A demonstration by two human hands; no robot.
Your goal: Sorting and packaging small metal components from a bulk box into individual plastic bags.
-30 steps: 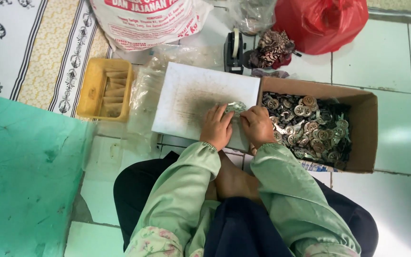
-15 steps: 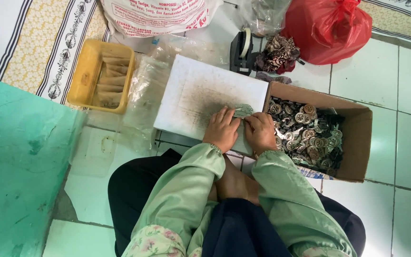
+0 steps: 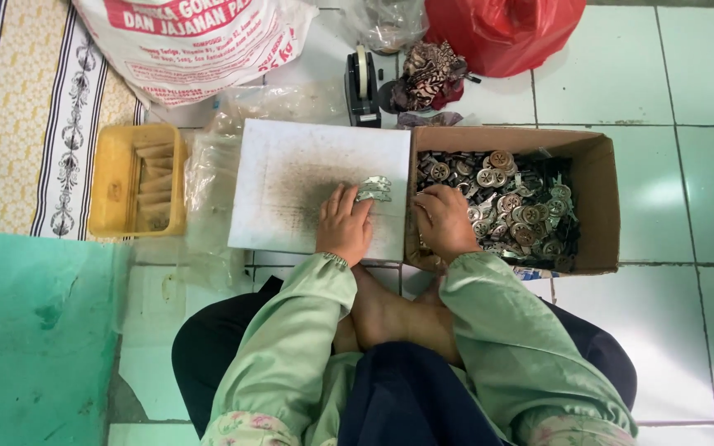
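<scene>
Small silvery metal pieces [image 3: 373, 188] lie stacked at the right edge of a white, dust-stained board [image 3: 307, 186] on the tiled floor, under the left hand's [image 3: 344, 225] fingertips. Just beside the board, the right hand [image 3: 445, 221], fingers curled, reaches into a brown cardboard box [image 3: 597, 206] filled with round metal buttons [image 3: 514, 202]. Left of the board, a yellow plastic tray [image 3: 117, 182] holds folded tan strips [image 3: 154, 186].

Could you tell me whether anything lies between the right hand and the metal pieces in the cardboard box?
Nothing visible does. The right hand is already inside the open cardboard box, resting against the heap of metal pieces. The left hand rests on the white board beside a few stacked pieces.
</scene>
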